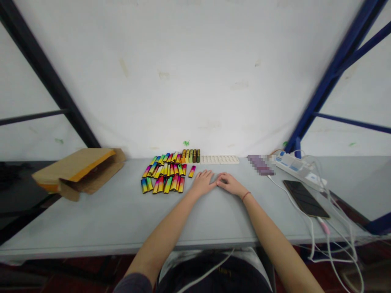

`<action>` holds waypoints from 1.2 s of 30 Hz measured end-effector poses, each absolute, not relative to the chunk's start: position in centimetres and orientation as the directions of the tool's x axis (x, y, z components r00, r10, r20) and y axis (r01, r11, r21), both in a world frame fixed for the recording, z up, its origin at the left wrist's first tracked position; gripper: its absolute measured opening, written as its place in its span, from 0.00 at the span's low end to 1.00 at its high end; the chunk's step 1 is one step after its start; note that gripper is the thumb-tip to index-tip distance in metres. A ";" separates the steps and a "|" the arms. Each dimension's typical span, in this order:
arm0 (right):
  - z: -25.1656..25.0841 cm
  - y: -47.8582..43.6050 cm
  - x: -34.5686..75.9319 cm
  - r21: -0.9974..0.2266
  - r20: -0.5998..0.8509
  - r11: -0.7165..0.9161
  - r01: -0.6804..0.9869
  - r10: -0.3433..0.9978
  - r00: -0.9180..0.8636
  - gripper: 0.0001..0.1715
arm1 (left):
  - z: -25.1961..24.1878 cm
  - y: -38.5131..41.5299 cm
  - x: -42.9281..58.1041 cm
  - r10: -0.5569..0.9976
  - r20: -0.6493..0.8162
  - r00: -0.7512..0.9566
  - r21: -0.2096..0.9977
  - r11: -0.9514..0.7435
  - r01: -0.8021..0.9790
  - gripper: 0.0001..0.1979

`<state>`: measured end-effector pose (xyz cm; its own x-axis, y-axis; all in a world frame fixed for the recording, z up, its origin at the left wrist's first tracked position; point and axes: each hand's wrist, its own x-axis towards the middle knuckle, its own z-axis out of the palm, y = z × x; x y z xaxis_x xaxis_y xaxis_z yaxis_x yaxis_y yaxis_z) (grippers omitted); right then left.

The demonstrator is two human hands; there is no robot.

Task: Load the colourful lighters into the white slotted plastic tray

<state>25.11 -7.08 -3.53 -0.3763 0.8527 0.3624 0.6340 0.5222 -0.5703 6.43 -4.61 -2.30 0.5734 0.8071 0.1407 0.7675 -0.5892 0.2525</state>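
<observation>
My left hand [203, 182] lies on the grey table with its fingers stretched out and nothing visible in it. Beside it, my right hand [231, 184] rests with curled fingers, the thumb and index tips brought together near my left thumb. Nothing shows between them. Just left of my left hand lies a single shiny pink-and-yellow casing [192, 171]. Farther left, many similar flat rainbow-coloured casings [160, 184] lie in rough rows. Behind my hands is a white tray with holes [220, 159]; several casings [191, 156] stand upright at its left end.
An open cardboard box [82, 165] lies on its side at the left. To the right are a blurred-out purple object [260, 165], a white power strip [301, 169], a black phone [306, 198] and loose white cables [313, 236]. A white wall [195, 81] stands behind the table [116, 219].
</observation>
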 end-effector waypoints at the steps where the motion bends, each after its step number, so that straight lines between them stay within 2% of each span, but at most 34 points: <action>1: -3.6 -7.0 25.1 -0.565 0.366 0.525 0.637 0.851 -0.377 0.14 | -2.3 -4.6 6.4 0.807 0.143 0.573 0.252 -0.590 0.767 0.27; 6: -4.0 -6.4 25.0 -0.529 0.368 0.470 0.707 0.877 -0.308 0.21 | -2.4 -4.7 6.4 0.801 0.160 0.576 0.249 -0.598 0.762 0.24; 11: -4.5 -6.4 25.0 -0.543 0.412 0.449 0.709 0.879 -0.241 0.11 | -2.1 -4.7 6.4 0.790 0.215 0.574 0.279 -0.613 0.739 0.16; 13: -4.5 -6.5 24.9 -0.540 0.434 0.451 0.711 0.873 -0.224 0.11 | -2.0 -4.6 6.3 0.780 0.257 0.570 0.302 -0.625 0.720 0.14; 23: -3.6 -7.3 24.8 -0.527 0.403 0.442 0.726 0.882 -0.244 0.08 | -1.8 -4.3 6.6 0.771 0.298 0.562 0.326 -0.636 0.699 0.16; 27: -3.8 -7.3 24.7 -0.529 0.389 0.436 0.728 0.887 -0.248 0.08 | -1.8 -4.2 6.8 0.864 0.243 0.441 0.363 -0.503 0.784 0.17; 31: -4.0 -5.9 25.3 -0.545 0.419 0.320 0.775 0.905 -0.079 0.13 | -1.8 -4.3 6.8 0.919 0.196 0.341 0.387 -0.392 0.835 0.18; 36: -3.5 -2.5 28.3 -0.470 0.444 0.066 0.880 0.880 0.171 0.27 | -1.8 -4.7 6.6 0.876 0.186 0.445 0.376 -0.482 0.792 0.19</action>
